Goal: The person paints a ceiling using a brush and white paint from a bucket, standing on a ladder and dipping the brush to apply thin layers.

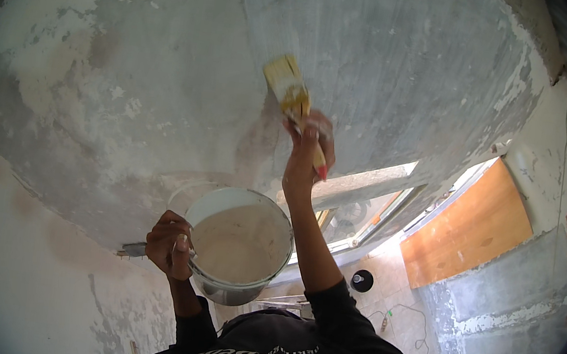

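Brush [292, 103] gripped in the right hand [307, 159], bristles at eleven o'clock against the grey wall [399, 63], long axis slanting eleven-to-five; left hand [171, 244] closed on the bucket [238, 246] rim at seven o'clock below

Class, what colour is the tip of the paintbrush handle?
Red, on the paintbrush in the right hand; head view.

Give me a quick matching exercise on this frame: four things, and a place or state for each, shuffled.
Things:
1. paintbrush
2. bucket
3. wooden board
4. black round object

Places or states:
A. on the tiled floor far below
B. held at the rim by the left hand
C. bristles against the ceiling, in the right hand
D. orange-brown, leaning at the wall on the right

Pairs: 1-C, 2-B, 3-D, 4-A
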### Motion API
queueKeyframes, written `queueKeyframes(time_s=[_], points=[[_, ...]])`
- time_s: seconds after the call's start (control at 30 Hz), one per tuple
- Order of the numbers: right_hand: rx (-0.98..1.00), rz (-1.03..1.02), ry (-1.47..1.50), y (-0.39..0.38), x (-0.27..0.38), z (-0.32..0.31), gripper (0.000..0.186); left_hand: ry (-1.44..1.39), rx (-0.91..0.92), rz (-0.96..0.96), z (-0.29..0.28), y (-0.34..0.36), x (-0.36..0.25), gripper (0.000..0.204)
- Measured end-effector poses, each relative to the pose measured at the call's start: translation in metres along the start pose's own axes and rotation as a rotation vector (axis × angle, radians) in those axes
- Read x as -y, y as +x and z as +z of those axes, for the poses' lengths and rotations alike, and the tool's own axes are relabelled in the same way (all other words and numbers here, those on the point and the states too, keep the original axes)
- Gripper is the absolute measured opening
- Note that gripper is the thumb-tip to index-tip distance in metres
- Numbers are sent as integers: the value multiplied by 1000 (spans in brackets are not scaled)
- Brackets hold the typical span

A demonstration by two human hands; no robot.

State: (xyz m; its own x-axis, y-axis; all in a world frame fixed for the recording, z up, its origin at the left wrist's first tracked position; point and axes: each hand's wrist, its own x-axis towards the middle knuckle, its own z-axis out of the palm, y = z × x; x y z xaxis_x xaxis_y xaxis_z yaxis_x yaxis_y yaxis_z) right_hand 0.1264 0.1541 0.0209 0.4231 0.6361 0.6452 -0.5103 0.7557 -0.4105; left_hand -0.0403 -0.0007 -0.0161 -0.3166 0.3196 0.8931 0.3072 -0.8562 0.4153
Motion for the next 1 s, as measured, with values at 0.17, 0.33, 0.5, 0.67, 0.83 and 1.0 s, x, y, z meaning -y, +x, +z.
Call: queueKeyframes(time_s=[0.17,0.33,0.5,0.67,0.83,1.0], points=[[-84,141,-135,-68,-14,-59,13,-11,21,18,-4,5,-2,33],[-191,315,-190,-121,-14,-96,12,-98,-27,8,0,7,-8,40],[-112,163,-120,-96,18,-75,13,-129,-62,23,-6,6,-11,44],[40,27,-74,-26,39,-17,14,-102,-51,5,-13,2,-17,40],[66,-9,-189,-21,21,-11,16,-102,-119,28,-10,-7,-15,37],[48,-59,-409,-65,-13,-57,19,-98,-121,24,-11,-13,-14,35]])
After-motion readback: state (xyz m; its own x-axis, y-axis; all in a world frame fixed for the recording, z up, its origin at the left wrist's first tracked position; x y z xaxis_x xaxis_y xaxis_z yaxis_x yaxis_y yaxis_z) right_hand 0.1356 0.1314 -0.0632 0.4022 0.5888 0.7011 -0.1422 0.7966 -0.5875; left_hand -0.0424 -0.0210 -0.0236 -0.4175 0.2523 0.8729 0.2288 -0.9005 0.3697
